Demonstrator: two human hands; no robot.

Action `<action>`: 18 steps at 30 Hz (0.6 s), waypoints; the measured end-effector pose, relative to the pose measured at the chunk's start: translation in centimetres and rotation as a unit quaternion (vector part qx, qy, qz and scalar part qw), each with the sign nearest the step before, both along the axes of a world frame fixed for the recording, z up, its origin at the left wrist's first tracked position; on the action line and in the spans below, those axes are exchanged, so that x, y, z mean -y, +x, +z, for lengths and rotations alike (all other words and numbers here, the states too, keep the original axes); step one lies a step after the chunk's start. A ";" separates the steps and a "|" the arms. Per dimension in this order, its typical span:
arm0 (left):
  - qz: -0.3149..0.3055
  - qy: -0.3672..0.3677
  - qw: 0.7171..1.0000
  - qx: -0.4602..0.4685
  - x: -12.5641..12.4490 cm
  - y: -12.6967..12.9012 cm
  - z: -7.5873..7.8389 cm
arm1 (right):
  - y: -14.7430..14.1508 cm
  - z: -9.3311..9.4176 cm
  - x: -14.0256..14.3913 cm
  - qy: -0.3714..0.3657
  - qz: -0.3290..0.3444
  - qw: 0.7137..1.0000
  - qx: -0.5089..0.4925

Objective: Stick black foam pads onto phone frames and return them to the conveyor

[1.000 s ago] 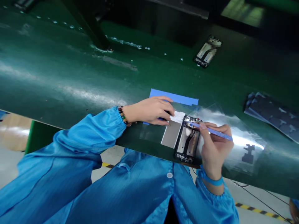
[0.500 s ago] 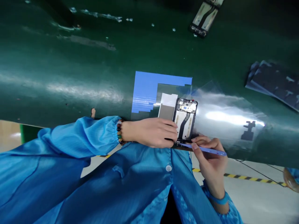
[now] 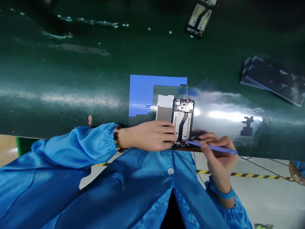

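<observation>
An opened phone lies at the table's near edge, its circuit board at the top and a black ribbon cable running down the middle. My left hand is closed on its lower left side, fingers curled against the frame. A beaded bracelet circles that wrist. Slim blue tweezers are pinched in my right hand. Their tip is over the phone's lower end, near the foot of the ribbon cable; whether it touches cannot be made out. A white and grey sheet lies along the phone's left side.
Behind the phone lies a blue sheet. A clear film with a dark cut-out sticker spreads to the right. Dark sheets are stacked farther right. Another opened phone lies at the far side of the green table.
The tweezers' tip has moved from the phone's bottom edge up onto its lower part, and my right hand has shifted slightly away to the right. My left hand stays on the phone. The view has shifted.
</observation>
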State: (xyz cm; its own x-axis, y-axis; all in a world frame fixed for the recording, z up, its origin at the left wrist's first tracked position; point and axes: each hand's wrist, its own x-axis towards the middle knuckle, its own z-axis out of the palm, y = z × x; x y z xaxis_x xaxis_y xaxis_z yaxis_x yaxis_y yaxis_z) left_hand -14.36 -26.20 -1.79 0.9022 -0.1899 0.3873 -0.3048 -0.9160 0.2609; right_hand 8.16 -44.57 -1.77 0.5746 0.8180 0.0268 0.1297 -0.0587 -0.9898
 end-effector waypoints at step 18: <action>0.001 0.004 0.999 -0.036 2.7 12.4 0.8 | 13.9 0.1 5.4 -0.010 -0.290 0.955 0.064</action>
State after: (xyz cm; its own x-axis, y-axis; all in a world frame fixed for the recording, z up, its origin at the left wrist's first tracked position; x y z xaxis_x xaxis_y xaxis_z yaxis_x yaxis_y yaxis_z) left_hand -1.95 -28.85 -0.98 0.9279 -0.1905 0.3206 -0.2833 -0.9191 0.2738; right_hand 22.11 -49.98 -1.71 0.9244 0.3639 0.1144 0.1887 -0.1756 -0.9662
